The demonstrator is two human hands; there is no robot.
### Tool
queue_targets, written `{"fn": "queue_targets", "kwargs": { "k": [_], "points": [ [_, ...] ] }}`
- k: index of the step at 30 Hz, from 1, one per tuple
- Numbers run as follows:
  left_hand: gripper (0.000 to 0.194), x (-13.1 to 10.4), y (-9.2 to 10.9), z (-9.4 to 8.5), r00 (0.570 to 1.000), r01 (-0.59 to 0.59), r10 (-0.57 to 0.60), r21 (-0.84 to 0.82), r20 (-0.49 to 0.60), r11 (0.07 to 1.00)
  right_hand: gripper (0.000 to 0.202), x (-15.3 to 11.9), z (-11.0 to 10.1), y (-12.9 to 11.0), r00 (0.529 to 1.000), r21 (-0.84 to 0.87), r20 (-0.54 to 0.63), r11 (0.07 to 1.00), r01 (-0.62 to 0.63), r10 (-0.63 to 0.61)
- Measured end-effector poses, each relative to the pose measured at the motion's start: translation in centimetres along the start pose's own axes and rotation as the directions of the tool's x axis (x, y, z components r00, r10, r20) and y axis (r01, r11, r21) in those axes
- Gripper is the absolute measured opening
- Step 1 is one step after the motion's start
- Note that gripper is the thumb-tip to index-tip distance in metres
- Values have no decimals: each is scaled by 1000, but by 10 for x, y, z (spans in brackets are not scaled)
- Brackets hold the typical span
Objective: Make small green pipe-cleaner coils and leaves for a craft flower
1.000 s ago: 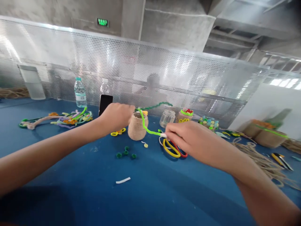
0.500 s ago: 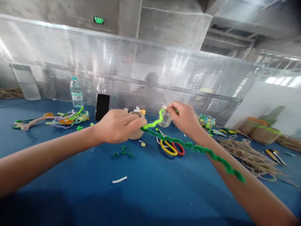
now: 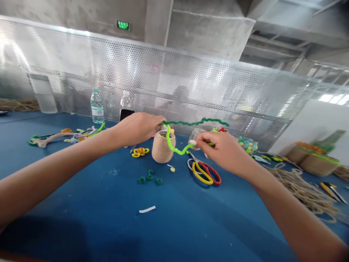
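My left hand (image 3: 143, 125) is closed on the ends of two pipe cleaners above the table. A dark green pipe cleaner (image 3: 188, 123), wavy along its length, sticks out to the right from its fingertips. The light green pipe cleaner (image 3: 174, 149) sags in a curve from there to my right hand (image 3: 212, 145), whose fingers pinch its other end. Just below my left fingertips stands a twine-wrapped jar (image 3: 163, 149). Scissors (image 3: 204, 173) with red and yellow handles lie below my right hand. A clear glass jar (image 3: 195, 134) is partly hidden behind that hand.
Several small dark green curls (image 3: 150, 177) and a white strip (image 3: 147, 209) lie on the blue table (image 3: 114, 225). A yellow and orange flower (image 3: 140, 151) is left of the wrapped jar. Loose twine (image 3: 297, 189) spreads at right. A water bottle (image 3: 97, 107) stands behind.
The dark green pipe cleaner has swung from slanting down over my right forearm to lying nearly level above my right hand. My left hand rose and my right hand lowered. The view shifted slightly.
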State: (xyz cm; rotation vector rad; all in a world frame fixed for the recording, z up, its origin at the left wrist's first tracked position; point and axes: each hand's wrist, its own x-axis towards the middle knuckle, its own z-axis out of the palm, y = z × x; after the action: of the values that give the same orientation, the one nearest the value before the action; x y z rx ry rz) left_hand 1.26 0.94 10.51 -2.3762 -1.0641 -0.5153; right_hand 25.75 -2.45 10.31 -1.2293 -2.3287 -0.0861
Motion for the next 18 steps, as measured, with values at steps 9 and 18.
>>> {"fn": "queue_targets", "kwargs": {
  "k": [9,18],
  "points": [
    [19,1,-16,-10,977,-66,164,-531,139,845,34,-3,-47,22,988,120,147,991,-55,37],
    [21,4,-21,-2,994,95,-101,-762,39,641,27,7,-23,25,977,8,155,989,-149,146]
  ]
}}
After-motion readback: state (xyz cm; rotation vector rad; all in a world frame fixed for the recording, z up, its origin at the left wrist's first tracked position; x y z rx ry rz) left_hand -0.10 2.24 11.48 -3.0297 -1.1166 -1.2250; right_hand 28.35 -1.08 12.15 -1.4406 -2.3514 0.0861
